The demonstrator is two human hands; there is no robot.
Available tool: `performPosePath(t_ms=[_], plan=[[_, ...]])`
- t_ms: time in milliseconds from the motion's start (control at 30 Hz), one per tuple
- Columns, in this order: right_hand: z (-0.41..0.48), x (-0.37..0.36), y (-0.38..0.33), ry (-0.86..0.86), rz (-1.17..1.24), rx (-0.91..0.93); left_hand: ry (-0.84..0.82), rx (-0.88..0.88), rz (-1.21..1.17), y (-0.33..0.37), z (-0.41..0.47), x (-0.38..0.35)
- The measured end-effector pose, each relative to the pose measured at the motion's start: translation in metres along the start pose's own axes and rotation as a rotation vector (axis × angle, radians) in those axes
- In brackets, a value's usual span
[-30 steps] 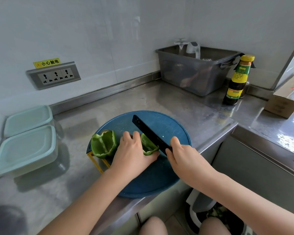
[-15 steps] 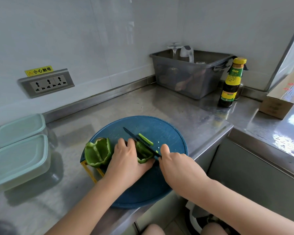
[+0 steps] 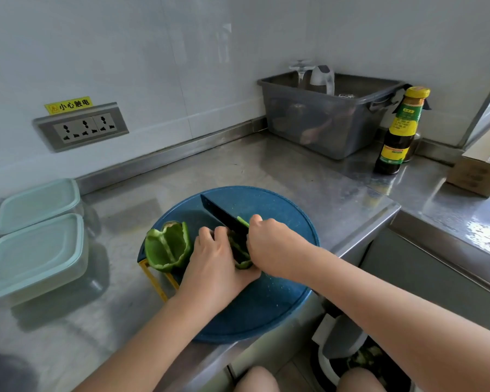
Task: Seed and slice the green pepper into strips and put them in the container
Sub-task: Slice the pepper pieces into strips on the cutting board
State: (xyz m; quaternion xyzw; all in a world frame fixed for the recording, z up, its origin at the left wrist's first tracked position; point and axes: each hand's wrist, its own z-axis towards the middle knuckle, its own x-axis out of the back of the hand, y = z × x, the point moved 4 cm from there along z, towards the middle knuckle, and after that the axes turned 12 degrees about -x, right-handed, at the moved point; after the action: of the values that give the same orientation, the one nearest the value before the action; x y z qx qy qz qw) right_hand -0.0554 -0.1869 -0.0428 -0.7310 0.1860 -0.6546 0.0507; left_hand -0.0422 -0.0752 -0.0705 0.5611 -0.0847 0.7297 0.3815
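Two pieces of green pepper lie on the round blue cutting board (image 3: 266, 306). One, the pepper half (image 3: 167, 246), sits hollow side up at the board's left edge, untouched. The other, the pepper piece (image 3: 241, 254), lies near the middle of the board, mostly hidden between the two hands. The left hand (image 3: 217, 261) presses down on it, fingers curled and closed over its left side. The right hand (image 3: 272, 244) is wrapped tight around the handle of a dark knife (image 3: 224, 216), whose blade runs up and to the left across the piece, close against the left fingers. A thin green strip (image 3: 243, 221) shows just beyond the blade, beside the right hand.

A yellow stand (image 3: 156, 281) sticks out from under the board's left rim. On the steel counter (image 3: 266, 165) to the left, well apart from the board, stand two pale green lidded containers (image 3: 34, 256), one behind the other. Toward the back corner stand a grey plastic tub (image 3: 328, 120) and, beside it, a dark sauce bottle (image 3: 399, 131) with a yellow cap. A cardboard box (image 3: 478, 168) lies at the far right, and a wall socket (image 3: 82, 127) is set in the wall above the containers.
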Motion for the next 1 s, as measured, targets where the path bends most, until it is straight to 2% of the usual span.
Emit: performPosePath(t_ms=[100, 167, 400, 500, 667, 1000], plan=[[0.003, 0.003, 0.007, -0.027, 0.177, -0.127, 0.073, 0.018, 0.017, 0.002, -0.004, 0.002], [-0.004, 0.003, 0.016, -0.061, 0.21, -0.134, 0.099, 0.009, 0.023, 0.003, -0.004, 0.003], [-0.059, 0.009, 0.033, 0.1, 0.14, -0.08, 0.15, -0.007, 0.05, 0.003, -0.003, 0.001], [-0.064, 0.002, 0.03, 0.083, 0.099, -0.057, 0.16, -0.013, 0.052, 0.003, -0.002, 0.001], [-0.062, -0.001, 0.027, 0.149, 0.04, -0.043, 0.164, -0.009, 0.054, 0.003, -0.003, 0.002], [-0.056, -0.003, 0.033, 0.174, 0.056, -0.019, 0.109, -0.008, 0.021, 0.005, -0.003, 0.002]])
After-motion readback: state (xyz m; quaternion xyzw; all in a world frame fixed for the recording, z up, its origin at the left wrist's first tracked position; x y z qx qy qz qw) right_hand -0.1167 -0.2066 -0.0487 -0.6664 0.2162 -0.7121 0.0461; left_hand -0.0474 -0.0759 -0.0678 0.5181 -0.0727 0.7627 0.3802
